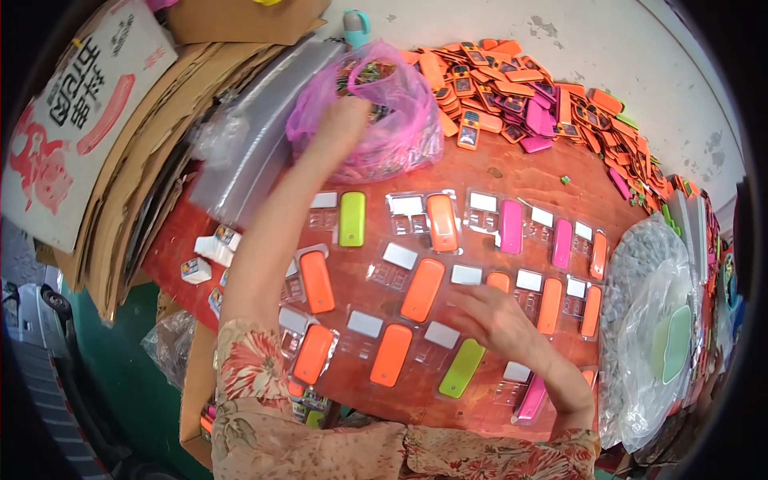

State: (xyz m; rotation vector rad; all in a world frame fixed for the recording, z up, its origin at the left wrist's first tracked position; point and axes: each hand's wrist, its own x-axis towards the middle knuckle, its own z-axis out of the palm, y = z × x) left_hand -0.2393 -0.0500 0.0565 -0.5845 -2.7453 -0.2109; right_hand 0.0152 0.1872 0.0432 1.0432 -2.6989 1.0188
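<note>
My left hand [348,122] reaches into the mouth of a pink translucent plastic bag [416,148] full of small multicoloured pieces; the fingers are hidden inside it. Over the rows of clear blister trays, my right hand [500,322] hovers with its fingers apart and slightly blurred, and nothing shows in them. Below it lies a tray with a white card [466,275] and an orange phone-shaped case [498,282], partly covered by the hand. Close by are a lime-green case [462,368], an orange case [422,290] and another orange case [550,306].
A heap of orange and magenta toy phones [512,92] fills the back of the red table [512,170]. Stacked cardboard [136,160] and clear plastic sheets [256,136] stand at left, near small white boxes [196,270]. At right lies a plastic bag [644,320] of greyish pieces.
</note>
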